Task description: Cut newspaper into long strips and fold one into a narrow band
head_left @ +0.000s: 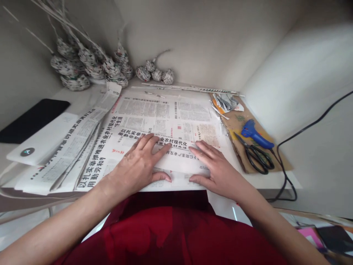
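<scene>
A strip of newspaper (182, 162) lies near the table's front edge, with its upper edge turned over. My left hand (140, 158) rests on its left part, fingers stretched out and thumb apart. On the right part lies my right hand (213, 163), its fingers lightly bent and apart from the thumb. Neither hand is closed round the paper. Under the strip, a larger newspaper sheet (154, 110) is spread flat. To the left, several folded newspaper strips (79, 147) overlap in a stack.
Woven paper gourds (74, 81) stand along the back wall, near thin paper rods (190, 88). At right, a cardboard piece (255, 167) bears black scissors (256, 156) and a blue glue gun (255, 134); its cord (306, 121) hangs rightward. A white box (41, 143) and black object (35, 117) lie left.
</scene>
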`<state>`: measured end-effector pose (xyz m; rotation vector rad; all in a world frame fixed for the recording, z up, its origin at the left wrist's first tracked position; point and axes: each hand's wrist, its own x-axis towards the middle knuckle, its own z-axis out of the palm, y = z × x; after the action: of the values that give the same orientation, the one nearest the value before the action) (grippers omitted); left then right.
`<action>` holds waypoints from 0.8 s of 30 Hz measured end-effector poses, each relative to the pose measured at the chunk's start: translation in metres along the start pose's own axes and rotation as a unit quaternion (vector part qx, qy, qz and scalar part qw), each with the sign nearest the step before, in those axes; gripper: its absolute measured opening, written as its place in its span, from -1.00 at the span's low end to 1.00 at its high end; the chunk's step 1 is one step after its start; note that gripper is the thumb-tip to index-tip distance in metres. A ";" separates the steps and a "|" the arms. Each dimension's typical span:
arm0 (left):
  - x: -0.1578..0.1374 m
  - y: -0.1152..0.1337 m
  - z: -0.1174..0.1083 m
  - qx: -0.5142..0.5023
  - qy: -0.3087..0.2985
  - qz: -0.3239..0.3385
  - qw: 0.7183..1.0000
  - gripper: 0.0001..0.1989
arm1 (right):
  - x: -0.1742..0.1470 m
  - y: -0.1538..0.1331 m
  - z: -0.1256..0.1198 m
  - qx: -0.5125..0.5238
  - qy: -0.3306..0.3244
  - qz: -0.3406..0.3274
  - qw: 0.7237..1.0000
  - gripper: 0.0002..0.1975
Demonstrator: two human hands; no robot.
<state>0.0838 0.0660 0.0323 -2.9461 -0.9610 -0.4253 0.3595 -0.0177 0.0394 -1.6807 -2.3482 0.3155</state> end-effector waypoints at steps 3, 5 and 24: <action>0.004 -0.002 0.005 -0.024 -0.027 0.020 0.999 -0.07 | 0.010 -0.002 0.001 0.003 0.060 0.041 0.997 -0.44; 0.005 -0.004 0.009 -0.031 -0.040 0.030 0.998 -0.08 | 0.019 0.002 -0.004 -0.019 0.085 0.077 0.993 -0.55; 0.006 0.002 0.017 -0.052 -0.040 -0.007 0.998 -0.11 | -0.012 0.034 -0.035 0.494 0.076 0.319 0.805 -0.48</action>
<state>0.0938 0.0693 0.0180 -3.0727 -0.9964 -0.3707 0.4051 -0.0170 0.0609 -1.6877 -1.0106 1.2047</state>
